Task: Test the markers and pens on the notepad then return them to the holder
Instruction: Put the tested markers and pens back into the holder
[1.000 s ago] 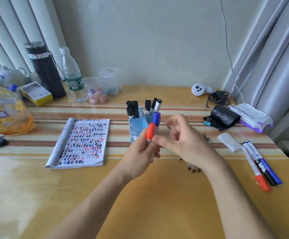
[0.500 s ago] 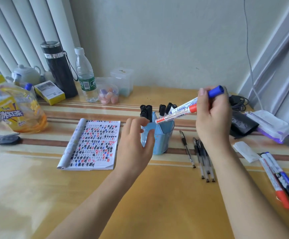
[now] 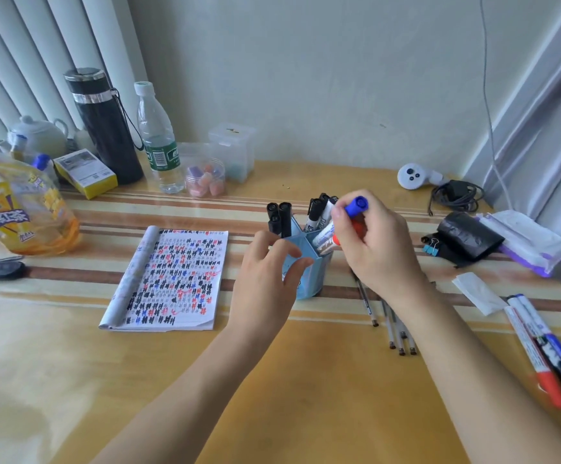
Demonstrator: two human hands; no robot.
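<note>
— Your right hand [image 3: 372, 252]?
— It grips a blue-capped marker [image 3: 356, 206] and a red-capped marker [image 3: 358, 227], lower ends inside the blue holder [image 3: 310, 279].
— Your left hand [image 3: 265, 279]?
— Fingers loose, holding nothing, just beside the holder; the notepad [image 3: 172, 279] lies left.

A blue cap [image 3: 356, 206] and a red cap [image 3: 357, 227] are being shown on two white markers [image 3: 325, 233]. The holder [image 3: 309, 279] is being rendered pale blue; at its 9 o'clock, the notepad [image 3: 172, 279] is being covered by black, red and blue hash marks.
</note>
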